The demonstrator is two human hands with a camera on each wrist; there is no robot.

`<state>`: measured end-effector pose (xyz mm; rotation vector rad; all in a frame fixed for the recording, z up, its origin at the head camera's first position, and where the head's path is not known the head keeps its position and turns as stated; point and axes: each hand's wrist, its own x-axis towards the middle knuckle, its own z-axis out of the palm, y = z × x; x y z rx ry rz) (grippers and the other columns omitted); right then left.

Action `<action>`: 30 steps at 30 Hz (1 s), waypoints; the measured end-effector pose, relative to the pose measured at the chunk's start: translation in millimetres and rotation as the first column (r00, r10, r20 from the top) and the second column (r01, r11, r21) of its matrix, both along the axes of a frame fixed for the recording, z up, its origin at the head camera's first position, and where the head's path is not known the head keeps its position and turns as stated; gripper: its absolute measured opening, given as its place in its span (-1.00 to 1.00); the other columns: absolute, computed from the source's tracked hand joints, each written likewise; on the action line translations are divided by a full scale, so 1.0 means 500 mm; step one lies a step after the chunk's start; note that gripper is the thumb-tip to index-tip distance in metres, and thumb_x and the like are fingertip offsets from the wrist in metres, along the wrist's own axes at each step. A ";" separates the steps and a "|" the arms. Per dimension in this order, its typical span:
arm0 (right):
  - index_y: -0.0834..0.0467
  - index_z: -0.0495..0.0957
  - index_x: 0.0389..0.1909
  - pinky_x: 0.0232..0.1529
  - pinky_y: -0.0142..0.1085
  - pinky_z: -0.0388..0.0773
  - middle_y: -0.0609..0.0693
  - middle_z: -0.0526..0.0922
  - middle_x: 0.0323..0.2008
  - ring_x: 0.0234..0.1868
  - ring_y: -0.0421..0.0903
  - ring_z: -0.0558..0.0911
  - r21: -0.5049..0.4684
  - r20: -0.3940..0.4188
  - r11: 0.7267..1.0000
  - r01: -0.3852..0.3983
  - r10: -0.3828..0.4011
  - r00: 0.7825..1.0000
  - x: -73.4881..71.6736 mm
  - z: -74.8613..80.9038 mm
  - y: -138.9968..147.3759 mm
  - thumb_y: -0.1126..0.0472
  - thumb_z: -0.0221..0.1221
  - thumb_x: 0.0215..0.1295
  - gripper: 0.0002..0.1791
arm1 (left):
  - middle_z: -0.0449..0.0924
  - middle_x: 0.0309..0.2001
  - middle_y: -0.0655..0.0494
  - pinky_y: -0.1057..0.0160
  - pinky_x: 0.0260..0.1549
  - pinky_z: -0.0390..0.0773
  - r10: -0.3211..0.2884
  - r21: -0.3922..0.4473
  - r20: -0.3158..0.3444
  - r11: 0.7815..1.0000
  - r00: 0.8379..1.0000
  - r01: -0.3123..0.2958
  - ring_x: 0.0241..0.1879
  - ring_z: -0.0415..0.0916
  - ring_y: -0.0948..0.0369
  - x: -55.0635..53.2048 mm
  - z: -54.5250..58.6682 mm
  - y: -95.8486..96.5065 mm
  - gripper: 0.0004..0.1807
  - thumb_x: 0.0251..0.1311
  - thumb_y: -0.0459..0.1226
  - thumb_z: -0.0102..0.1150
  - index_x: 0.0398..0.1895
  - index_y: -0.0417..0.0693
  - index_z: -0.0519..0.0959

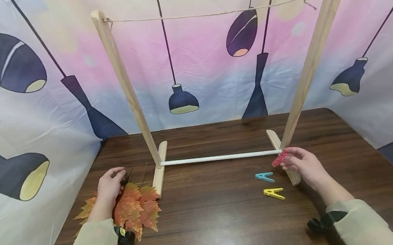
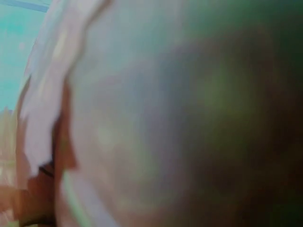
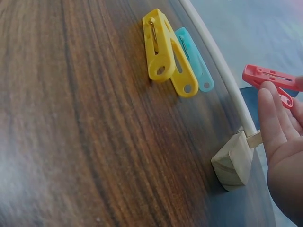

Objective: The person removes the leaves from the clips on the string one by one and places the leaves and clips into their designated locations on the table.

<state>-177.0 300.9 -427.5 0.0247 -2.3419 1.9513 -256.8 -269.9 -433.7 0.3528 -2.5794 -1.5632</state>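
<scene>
My right hand [image 1: 305, 166] pinches a red clothespin [image 1: 279, 158] between thumb and fingers, near the foot of the rack's right post. In the right wrist view the red clothespin [image 3: 270, 75] sits at the fingertips. A blue clothespin [image 1: 264, 177] and a yellow clothespin [image 1: 273, 193] lie on the table to its left. At the left, my left hand [image 1: 109, 187] bends over orange artificial maple leaves [image 1: 134, 210], fingers beside their dark stems; I cannot tell whether it grips one. Blurred leaf surfaces [image 2: 118, 142] fill most of the left wrist view.
A wooden rack stands on the brown table [image 1: 217, 213], with a left post [image 1: 128, 89], a right post [image 1: 311, 67] and a white crossbar [image 1: 220, 158]. Twine [image 1: 191, 16] runs between the post tops. A lamp-patterned cloth [image 1: 206, 68] hangs behind.
</scene>
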 end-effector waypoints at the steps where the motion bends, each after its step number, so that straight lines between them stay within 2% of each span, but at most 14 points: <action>1: 0.50 0.14 0.24 -0.18 -0.35 0.58 0.17 0.48 -0.14 -0.23 -0.21 0.62 0.002 0.003 1.000 -0.002 0.002 1.000 0.001 0.000 0.000 0.27 0.01 0.40 -0.47 | 0.47 -0.22 -0.06 0.29 -0.63 0.45 0.002 0.008 -0.008 1.000 1.000 -0.002 -0.61 0.38 0.25 0.000 0.001 0.000 -0.54 0.38 -0.07 -0.09 0.21 -0.15 0.39; 7: 0.48 0.13 0.26 -0.16 -0.35 0.57 0.26 0.44 -0.06 -0.22 -0.22 0.63 0.012 0.024 1.000 -0.008 0.008 1.000 0.001 -0.004 0.002 0.29 -0.01 0.40 -0.48 | 0.49 -0.27 -0.03 0.29 -0.64 0.45 0.024 0.053 -0.036 0.998 0.999 -0.022 -0.64 0.38 0.27 0.005 0.006 0.000 -0.55 0.39 -0.09 -0.09 0.23 -0.14 0.37; 15: 0.49 0.10 0.26 -0.17 -0.33 0.58 0.38 0.39 0.02 -0.23 -0.20 0.64 0.014 0.044 1.000 -0.008 0.007 0.999 -0.006 -0.009 0.003 0.38 -0.01 0.34 -0.47 | 0.47 -0.21 -0.08 0.30 -0.60 0.47 0.032 0.057 -0.046 0.998 0.998 -0.030 -0.62 0.38 0.27 0.010 0.013 0.000 -0.53 0.40 -0.08 -0.12 0.25 -0.12 0.35; 23: 0.47 0.11 0.28 -0.15 -0.35 0.57 0.40 0.40 0.03 -0.19 -0.21 0.64 0.043 0.058 0.999 -0.021 0.018 0.998 0.000 -0.009 0.006 0.33 0.03 0.35 -0.44 | 0.46 -0.23 -0.08 0.32 -0.60 0.48 0.050 0.055 -0.066 0.997 0.997 -0.047 -0.57 0.39 0.26 0.013 0.017 0.000 -0.54 0.40 -0.09 -0.13 0.26 -0.12 0.34; 30: 0.48 0.11 0.27 -0.15 -0.29 0.58 0.42 0.38 0.05 -0.17 -0.16 0.64 0.091 0.042 0.993 -0.073 0.069 0.997 -0.003 -0.019 0.002 0.29 0.03 0.37 -0.44 | 0.46 -0.27 -0.05 0.31 -0.60 0.49 0.082 0.056 -0.091 0.995 0.992 -0.077 -0.55 0.41 0.23 0.013 0.020 -0.002 -0.52 0.38 -0.05 -0.10 0.24 -0.11 0.35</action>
